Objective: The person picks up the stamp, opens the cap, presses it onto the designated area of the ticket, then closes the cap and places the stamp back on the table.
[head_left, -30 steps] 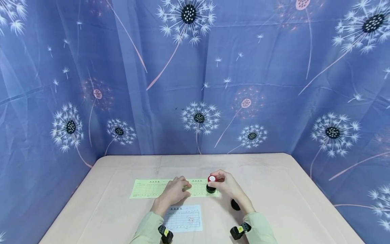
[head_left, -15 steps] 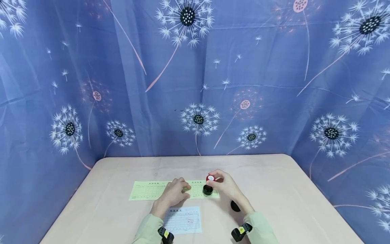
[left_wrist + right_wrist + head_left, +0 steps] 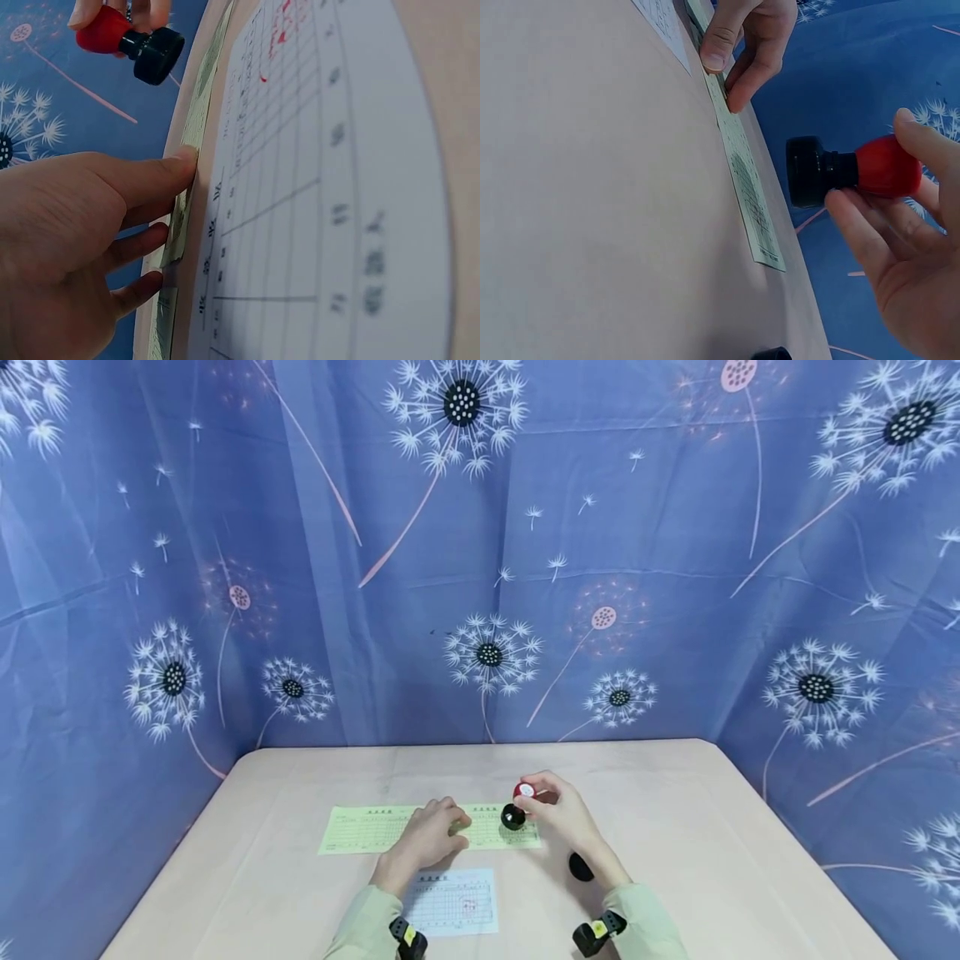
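My right hand point(image 3: 562, 814) holds a self-inking stamp by its red handle point(image 3: 885, 166). Its round black base point(image 3: 806, 171) hangs above the right end of a long light-green printed slip point(image 3: 360, 828), apart from the paper in the right wrist view. On that slip's middle rests my left hand point(image 3: 427, 832), fingers relaxed and thumb tip point(image 3: 184, 157) at the near edge. Closer to me lies a white printed form point(image 3: 442, 902) with a red stamp mark point(image 3: 469, 907) on its right half. My left forearm covers part of the form's left side.
A round black cap point(image 3: 581, 866) sits on the table beneath my right wrist, partly hidden by it. The pale table cover point(image 3: 720, 860) reaches back to a blue dandelion-print curtain point(image 3: 405, 677). Both wrists carry small black cameras.
The stamp in my right hand has risen slightly and tilted, its black base turning toward me. My left hand stays in place on the green slip.
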The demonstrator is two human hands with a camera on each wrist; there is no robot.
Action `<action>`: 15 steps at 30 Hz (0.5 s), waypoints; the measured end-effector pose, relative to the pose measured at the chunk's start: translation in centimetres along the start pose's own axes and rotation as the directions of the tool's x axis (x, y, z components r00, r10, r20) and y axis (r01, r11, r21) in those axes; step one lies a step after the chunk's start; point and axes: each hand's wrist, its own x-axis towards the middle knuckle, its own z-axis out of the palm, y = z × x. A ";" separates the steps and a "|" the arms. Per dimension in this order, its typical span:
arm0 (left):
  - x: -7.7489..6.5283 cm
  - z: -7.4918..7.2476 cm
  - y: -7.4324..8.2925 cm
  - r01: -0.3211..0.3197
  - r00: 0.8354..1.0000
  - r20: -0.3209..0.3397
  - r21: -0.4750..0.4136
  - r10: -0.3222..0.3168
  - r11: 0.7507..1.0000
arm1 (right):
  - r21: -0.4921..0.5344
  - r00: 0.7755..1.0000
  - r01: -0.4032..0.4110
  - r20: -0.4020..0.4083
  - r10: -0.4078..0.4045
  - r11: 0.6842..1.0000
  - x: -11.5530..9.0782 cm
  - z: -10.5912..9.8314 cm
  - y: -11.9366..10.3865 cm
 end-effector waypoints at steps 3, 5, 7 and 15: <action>0.1 0.1 -0.1 -0.014 1.000 -0.005 0.009 0.014 1.000 | 0.026 1.000 0.005 -0.029 -0.004 1.000 -0.1 -0.2 0.0; 0.2 0.1 -0.1 -0.029 1.000 -0.004 0.018 0.029 0.999 | 0.037 0.999 0.007 -0.047 -0.005 0.999 -0.2 -0.3 0.0; 0.2 0.0 -0.1 -0.042 0.999 0.003 0.029 0.042 0.999 | 0.044 0.998 0.012 -0.055 -0.009 0.999 -0.2 -0.5 0.0; 0.3 0.0 -0.9 -0.080 0.997 0.006 0.032 0.079 0.996 | 0.032 0.998 0.028 -0.053 -0.026 0.999 -0.2 -0.8 0.4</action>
